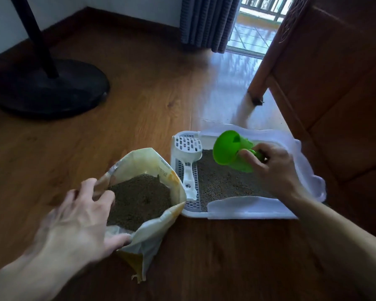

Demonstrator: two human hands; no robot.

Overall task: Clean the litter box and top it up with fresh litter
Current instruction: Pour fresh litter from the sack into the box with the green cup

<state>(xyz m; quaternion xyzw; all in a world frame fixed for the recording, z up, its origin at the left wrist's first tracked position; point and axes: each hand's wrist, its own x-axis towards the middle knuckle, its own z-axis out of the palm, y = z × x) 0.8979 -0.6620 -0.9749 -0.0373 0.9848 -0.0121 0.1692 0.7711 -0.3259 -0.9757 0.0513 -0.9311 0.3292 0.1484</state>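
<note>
A white litter box (308, 170) sits on the wooden floor at centre right, with grey-brown litter (221, 183) spread inside. My right hand (271, 168) grips the handle of a green scoop cup (230, 152), tipped on its side above the litter with its mouth facing left. A white slotted scoop (188, 153) lies along the box's left side on a grid strip. To the left stands an open yellow-and-white litter bag (152, 222) full of litter. My left hand (83, 216) holds the bag's near-left rim, thumb at the lower edge, fingers over the top edge.
A black fan base (50, 88) with its pole stands at the far left. A wooden furniture piece (326, 83) rises on the right, close behind the box. A grey curtain (206, 22) and balcony door are at the back.
</note>
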